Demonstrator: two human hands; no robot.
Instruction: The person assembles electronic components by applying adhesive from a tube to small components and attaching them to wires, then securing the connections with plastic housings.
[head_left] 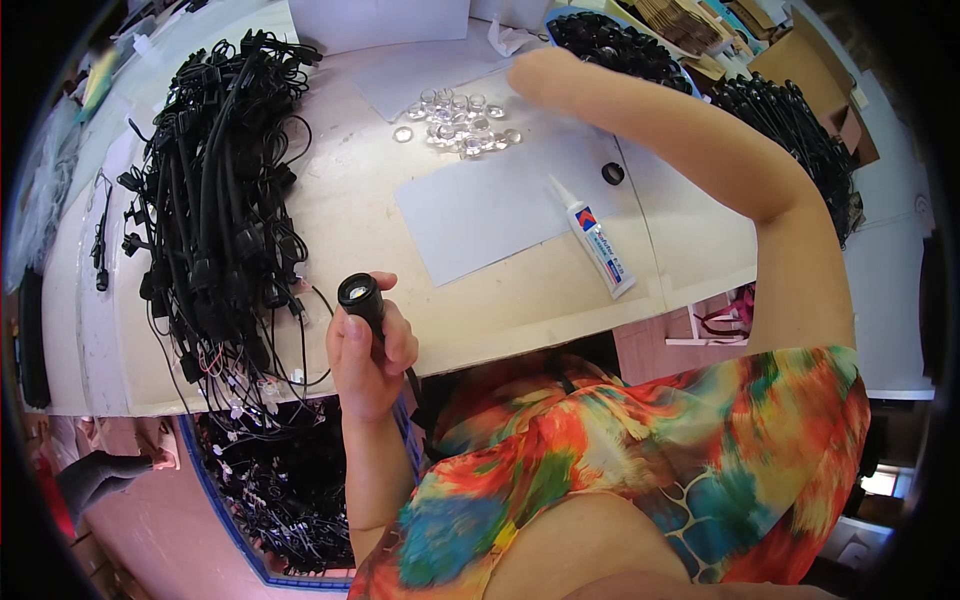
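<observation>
My left hand (367, 355) is closed around a black cylindrical lamp housing (359, 290), its open round end facing up with a pale part inside. A dark cable hangs below that hand. My right arm reaches far across the table, and my right hand (540, 80) is near the blue tray (553, 14) of black parts at the back. Its fingers are hidden. Left of that hand lies a cluster of clear round lenses (470, 128). A white glue tube (598, 245) with a long nozzle lies beside a black ring (613, 174).
A big bundle of black cables with connectors (215, 200) covers the table's left side. White paper (480, 215) lies in the middle. More black cables (790, 130) and a cardboard box (815, 85) stand at right. Below, a blue crate (200, 475) holds black cables.
</observation>
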